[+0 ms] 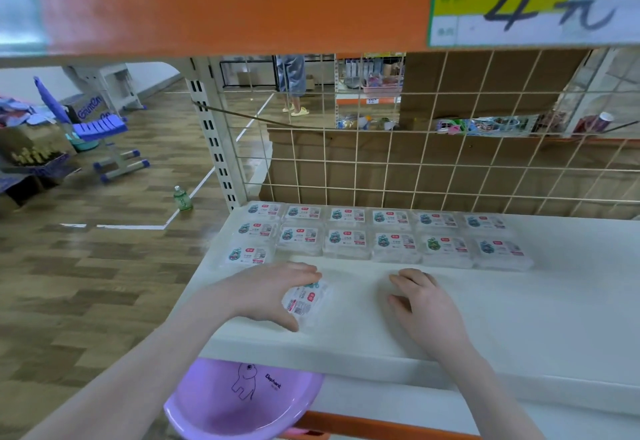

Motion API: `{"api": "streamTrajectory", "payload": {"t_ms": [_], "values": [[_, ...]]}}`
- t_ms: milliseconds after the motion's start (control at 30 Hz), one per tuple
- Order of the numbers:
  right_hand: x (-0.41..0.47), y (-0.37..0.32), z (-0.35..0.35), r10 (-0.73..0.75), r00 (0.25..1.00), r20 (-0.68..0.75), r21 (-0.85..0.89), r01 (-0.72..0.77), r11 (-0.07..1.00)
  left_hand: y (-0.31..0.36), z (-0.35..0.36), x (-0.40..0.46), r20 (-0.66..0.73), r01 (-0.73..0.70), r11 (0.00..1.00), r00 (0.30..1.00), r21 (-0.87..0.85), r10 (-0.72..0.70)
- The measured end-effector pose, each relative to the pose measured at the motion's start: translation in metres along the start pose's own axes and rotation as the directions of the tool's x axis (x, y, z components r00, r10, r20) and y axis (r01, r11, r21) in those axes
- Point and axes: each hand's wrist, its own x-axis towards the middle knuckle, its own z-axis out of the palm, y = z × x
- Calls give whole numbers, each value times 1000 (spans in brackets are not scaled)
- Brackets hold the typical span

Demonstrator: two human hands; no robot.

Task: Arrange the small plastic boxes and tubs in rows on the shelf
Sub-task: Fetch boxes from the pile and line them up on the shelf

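Observation:
Several small clear plastic boxes with printed labels stand in two rows (394, 239) along the back of the white shelf (536, 308). One more box (247, 255) begins a third row at the left end. My left hand (266, 292) grips another labelled box (308, 301), turned askew, near the shelf's front edge. To its right, my right hand (426, 304) rests on the bare shelf with loosely curled fingers and holds nothing.
A wire grid (433, 162) backs the shelf, with cardboard behind it. An orange shelf (225, 3) with a price sign hangs overhead. A purple basin (239, 401) sits below the shelf's front edge. On the floor to the left stands a green bottle (182, 199).

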Motion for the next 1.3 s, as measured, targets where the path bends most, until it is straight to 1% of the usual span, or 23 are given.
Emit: {"api": "streamTrajectory", "payload": {"t_ms": [67, 133, 233, 300, 367, 433, 533, 600, 733, 833, 900, 967, 1100, 1200, 1300], "values": [[0, 0, 0, 3, 1000, 6, -4, -2, 1000, 4, 5, 0, -81, 61, 997, 995, 56, -57], [1, 1, 1, 6, 1000, 4, -3, -6, 1000, 11, 12, 0, -157, 158, 979, 978, 128, -137], [1, 2, 2, 13, 1000, 1, -10, -13, 1000, 25, 23, 3, -279, 324, 923, 924, 207, -262], [1, 2, 3, 17, 1000, -5, -16, -17, 1000, 32, 30, 6, -334, 399, 891, 888, 216, -316], [1, 2, 3, 18, 1000, -13, -12, -18, 1000, 34, 35, 6, -359, 425, 882, 870, 202, -337], [1, 2, 4, 15, 1000, -19, -14, -16, 1000, 30, 35, 5, -361, 403, 897, 876, 182, -320], [1, 2, 4, 16, 1000, -22, -16, -16, 1000, 15, 31, -2, -326, 302, 947, 911, 111, -252], [2, 2, 5, 20, 999, -26, -11, -21, 1000, 5, 27, -7, -285, 203, 976, 942, 73, -175], [2, 3, 6, 20, 999, -31, -12, -20, 1000, -8, 22, -9, -221, 13, 997, 975, 82, 5], [1, 3, 8, 26, 998, -62, -13, -27, 1000, -10, 22, -6, -201, -53, 996, 977, 77, 68], [1, 3, 8, 27, 997, -69, -16, -29, 999, -9, 24, -4, -239, -44, 996, 969, 77, 61], [2, 3, 9, 24, 997, -69, -14, -25, 1000, -8, 30, -3, -308, -7, 995, 951, 99, 37], [1, 2, 8, 16, 997, -79, -21, -17, 1000, -1, 38, 0, -449, 120, 985, 892, 121, -54], [1, 0, 7, 18, 996, -90, -15, -20, 1000, 2, 40, 4, -510, 204, 972, 852, 120, -116], [1, -2, 6, 9, 996, -94, -21, -11, 1000, 7, 36, 3, -578, 249, 956, 808, 158, -115]]}}
